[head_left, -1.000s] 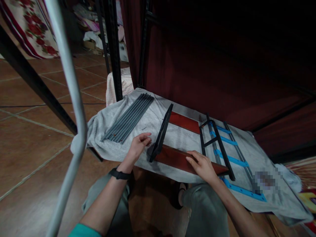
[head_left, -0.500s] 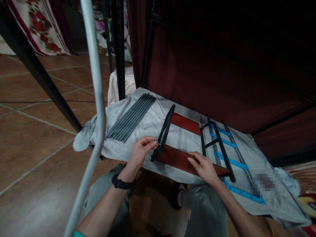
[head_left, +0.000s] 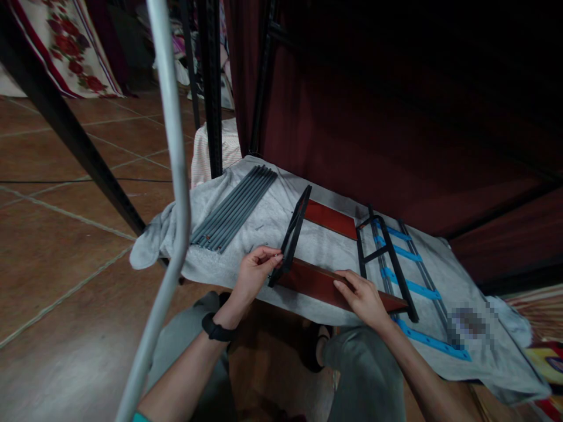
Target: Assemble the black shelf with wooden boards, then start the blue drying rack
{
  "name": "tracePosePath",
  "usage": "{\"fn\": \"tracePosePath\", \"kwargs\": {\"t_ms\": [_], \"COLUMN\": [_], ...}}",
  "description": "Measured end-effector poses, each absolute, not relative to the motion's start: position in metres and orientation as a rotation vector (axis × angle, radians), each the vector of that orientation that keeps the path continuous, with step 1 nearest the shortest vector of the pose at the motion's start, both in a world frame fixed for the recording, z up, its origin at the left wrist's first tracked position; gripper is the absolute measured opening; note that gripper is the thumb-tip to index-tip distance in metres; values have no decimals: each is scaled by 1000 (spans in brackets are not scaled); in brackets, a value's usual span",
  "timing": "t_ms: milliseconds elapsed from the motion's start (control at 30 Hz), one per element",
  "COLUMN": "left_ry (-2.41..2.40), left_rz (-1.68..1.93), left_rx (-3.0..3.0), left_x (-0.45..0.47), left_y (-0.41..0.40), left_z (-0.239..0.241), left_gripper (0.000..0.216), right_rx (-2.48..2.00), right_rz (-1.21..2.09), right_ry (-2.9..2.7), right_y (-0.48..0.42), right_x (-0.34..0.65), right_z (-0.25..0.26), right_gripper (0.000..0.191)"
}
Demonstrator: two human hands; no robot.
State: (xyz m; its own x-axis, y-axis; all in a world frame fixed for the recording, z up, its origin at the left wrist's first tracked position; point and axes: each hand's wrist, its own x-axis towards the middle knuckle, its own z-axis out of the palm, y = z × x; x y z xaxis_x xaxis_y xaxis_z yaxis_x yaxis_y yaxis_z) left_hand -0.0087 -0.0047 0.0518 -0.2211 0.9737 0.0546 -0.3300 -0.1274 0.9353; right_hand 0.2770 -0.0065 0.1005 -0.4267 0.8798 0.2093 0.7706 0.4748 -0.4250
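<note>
My left hand [head_left: 255,272] is closed in a pinch on a small screw, mostly hidden by the fingertips, against the near end of a black metal frame [head_left: 295,231]. That frame stands across the left ends of two reddish-brown boards. My right hand [head_left: 361,295] grips the upper edge of the nearer board [head_left: 314,284], thumb and fingers on either side. The farther board [head_left: 331,219] lies behind it. At the boards' right ends stands a second black metal frame [head_left: 391,258].
Several grey tubes [head_left: 235,208] lie side by side at the left on a grey cloth [head_left: 211,269]. Blue slats [head_left: 411,287] joined to dark rods lie at the right. A pale curved pole [head_left: 178,176] rises close at the left. Dark red fabric [head_left: 352,129] hangs behind.
My left hand has shifted slightly, its fingertips still pinched at the black frame's near end. The right hand keeps its place on the nearer board.
</note>
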Motion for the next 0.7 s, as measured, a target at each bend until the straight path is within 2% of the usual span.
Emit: {"fn": "tracePosePath", "kwargs": {"t_ms": [367,700], "left_ry": [1180,1256], "left_rz": [1596,1716], "left_rx": [946,1131], "left_x": [-4,0], "left_y": [-10,-9], "left_z": [45,40], "left_gripper": [26,21], "right_rx": [-1397,-1405], "right_rz": [395,386], "right_ry": [-2331,-2326], "right_y": [-6,-5], "right_x": [277,275], "right_z": [100,102], "right_gripper": [27,25]}}
